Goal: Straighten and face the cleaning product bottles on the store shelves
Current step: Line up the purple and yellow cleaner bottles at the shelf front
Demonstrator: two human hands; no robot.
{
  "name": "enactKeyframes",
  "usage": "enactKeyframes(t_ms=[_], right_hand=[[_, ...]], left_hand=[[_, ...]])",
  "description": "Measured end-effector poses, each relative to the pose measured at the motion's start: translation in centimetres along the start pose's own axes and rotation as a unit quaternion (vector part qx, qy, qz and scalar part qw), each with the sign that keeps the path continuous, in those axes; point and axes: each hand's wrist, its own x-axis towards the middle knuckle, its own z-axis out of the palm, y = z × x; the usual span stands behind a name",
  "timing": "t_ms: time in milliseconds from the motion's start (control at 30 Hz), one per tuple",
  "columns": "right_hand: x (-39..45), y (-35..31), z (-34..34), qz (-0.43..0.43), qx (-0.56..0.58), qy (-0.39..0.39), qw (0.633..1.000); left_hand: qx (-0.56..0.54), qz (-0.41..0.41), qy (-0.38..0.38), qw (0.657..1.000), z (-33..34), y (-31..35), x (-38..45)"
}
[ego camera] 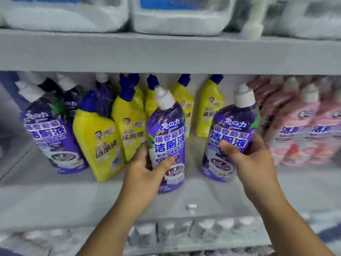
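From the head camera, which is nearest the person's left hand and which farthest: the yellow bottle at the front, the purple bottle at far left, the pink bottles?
From the left hand:
1. Front yellow bottle, just to its left.
2. Far-left purple bottle, further left.
3. Pink bottles, far right.

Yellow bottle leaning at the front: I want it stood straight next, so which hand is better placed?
Left, probably. The left hand, gripping a purple bottle, is right beside the leaning yellow bottle; the right hand is farther.
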Motion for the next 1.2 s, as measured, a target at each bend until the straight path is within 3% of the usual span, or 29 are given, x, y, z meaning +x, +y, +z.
enactKeyframes(t_ms=[300, 500, 567, 633, 700, 733, 867, 933, 1000, 1100, 1200], right_hand=[[4.2, 2.3, -6.8, -0.017, -0.071, 0.042, 0.996], [3.9, 2.8, -7.1, -0.049, -0.104, 0.09, 0.989], [3.9, 3.0, -7.1, -0.05, -0.099, 0.098, 0.989], [3.7, 3.0, -7.1, -0.054, -0.099, 0.101, 0.988], [3.3, 3.2, -7.0, -0.054, -0.112, 0.108, 0.986], [2.9, 3.2, -6.9, -0.057, -0.126, 0.121, 0.983], [-0.2, 2.6, -6.0, -0.184, -0.195, 0.222, 0.937], [-2.2, 1.6, -4.5, -0.248, -0.187, 0.196, 0.93], [-3.4, 0.7, -2.5, -0.257, -0.157, 0.12, 0.946], [-3.9, -0.1, 1.3, -0.192, -0.097, 0.001, 0.977], [-3.1, -0.7, 5.9, -0.074, -0.031, -0.088, 0.993]], left_hand=[[0.004, 0.01, 0.004, 1.0, 11.4, -1.4, 3.9], [0.032, 0.005, -0.075, 0.997, 14.3, -1.0, 6.1], [0.055, 0.041, -0.091, 0.993, 13.6, -0.8, 7.0], [0.099, 0.129, 0.019, 0.986, 11.3, -0.6, 8.4], [0.147, 0.193, 0.174, 0.954, 9.1, -1.0, 10.7], [0.174, 0.202, 0.215, 0.94, 8.5, -1.3, 12.1], [0.162, 0.086, 0.133, 0.974, 9.1, -1.8, 15.9], [0.164, 0.042, 0.119, 0.978, 9.5, -2.1, 17.0], [0.186, 0.023, 0.112, 0.976, 9.4, -2.4, 17.2], [0.188, 0.025, 0.102, 0.976, 8.0, -2.5, 14.2], [0.173, 0.046, 0.116, 0.977, 5.2, -2.6, 9.3]])
